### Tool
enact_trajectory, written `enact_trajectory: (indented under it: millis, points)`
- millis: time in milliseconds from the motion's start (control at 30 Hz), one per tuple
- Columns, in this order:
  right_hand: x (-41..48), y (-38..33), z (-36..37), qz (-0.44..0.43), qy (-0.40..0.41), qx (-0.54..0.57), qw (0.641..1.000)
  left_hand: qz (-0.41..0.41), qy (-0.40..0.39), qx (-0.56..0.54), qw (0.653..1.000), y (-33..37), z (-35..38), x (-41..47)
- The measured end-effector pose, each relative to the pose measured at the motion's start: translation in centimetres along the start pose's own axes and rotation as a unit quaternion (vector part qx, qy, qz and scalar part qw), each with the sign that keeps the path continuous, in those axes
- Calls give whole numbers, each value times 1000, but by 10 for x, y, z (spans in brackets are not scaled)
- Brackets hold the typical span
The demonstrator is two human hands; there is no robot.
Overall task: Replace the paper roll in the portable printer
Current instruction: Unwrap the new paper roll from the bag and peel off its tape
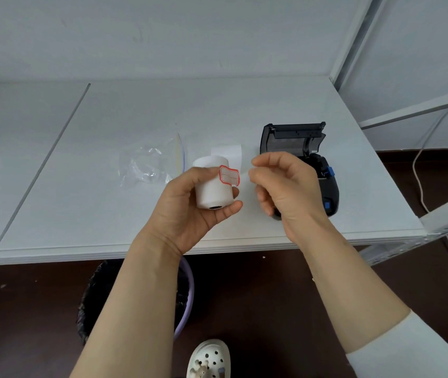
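The left hand holds a white paper roll above the tabletop, fingers wrapped around its body and the thumb under its lower end, where the dark core hole shows. A red-bordered label sticker sits on the roll's side, facing three o'clock. The right hand hovers just beside the roll at three o'clock, its fingers curled and the thumb and forefinger pinched close together; whether they grip anything cannot be told. Behind that hand, the dark portable printer lies on the tabletop with its lid swung open toward twelve o'clock. A loose strip of white paper lies between roll and printer, and a crumpled clear plastic bag rests at nine o'clock from the roll.
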State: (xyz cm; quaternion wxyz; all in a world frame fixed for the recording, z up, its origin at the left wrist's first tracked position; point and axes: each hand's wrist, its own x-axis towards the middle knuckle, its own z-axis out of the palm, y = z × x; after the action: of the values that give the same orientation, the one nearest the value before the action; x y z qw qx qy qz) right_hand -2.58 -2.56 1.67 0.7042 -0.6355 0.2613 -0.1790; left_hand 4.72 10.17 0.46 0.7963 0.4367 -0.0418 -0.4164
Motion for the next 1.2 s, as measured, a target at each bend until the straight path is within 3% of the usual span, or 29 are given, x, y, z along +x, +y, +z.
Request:
enact_trajectory:
  millis: [133, 500, 900, 1200]
  points:
    - [-3, 0, 5, -90, -31, 1, 995, 18, -9, 2, 1000, -1, -1, 2]
    - [0, 9, 3, -192, -72, -147, 968, 58, 34, 34, 997, -4, 3, 5]
    - [-1, 13, 8, -282, -49, -323, 902, 66, 61, 88, 992, -7, 5, 6]
    - [-3, 17, 11, -325, -8, -339, 883, 65, 61, 78, 993, -9, 5, 8]
